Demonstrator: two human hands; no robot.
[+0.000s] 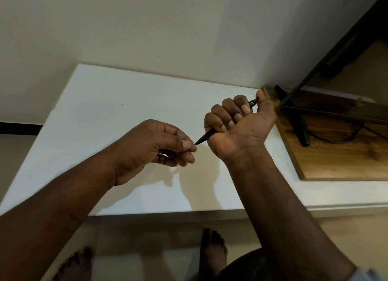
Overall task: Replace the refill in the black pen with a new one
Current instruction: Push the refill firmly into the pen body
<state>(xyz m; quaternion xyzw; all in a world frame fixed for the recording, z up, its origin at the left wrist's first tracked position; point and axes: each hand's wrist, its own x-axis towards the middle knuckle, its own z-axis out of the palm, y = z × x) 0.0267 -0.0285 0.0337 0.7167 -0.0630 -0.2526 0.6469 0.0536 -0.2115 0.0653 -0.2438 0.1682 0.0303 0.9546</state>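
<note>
A slim black plastic pen is held above the flat white desk, right of centre and nearer the front edge. It is wrapped in the fist of the right hand, with four fingers curled round the barrel and the thumb pressed on the push-button at its far, upper end. The writing point slants down to the left, where it is pinched between the thumb and forefinger of the left hand; the other fingers are loosely curled beneath. A thin pale sliver is glimpsed under those fingers, but it cannot be identified.

The barrel appears to be in one piece, and no loose refill is seen on the desk. It is judged that the refill is either about to be drawn out by its point or is being seated; which of the two cannot be told. At far right a brown wooden board carrying a black metal stand is seen.
</note>
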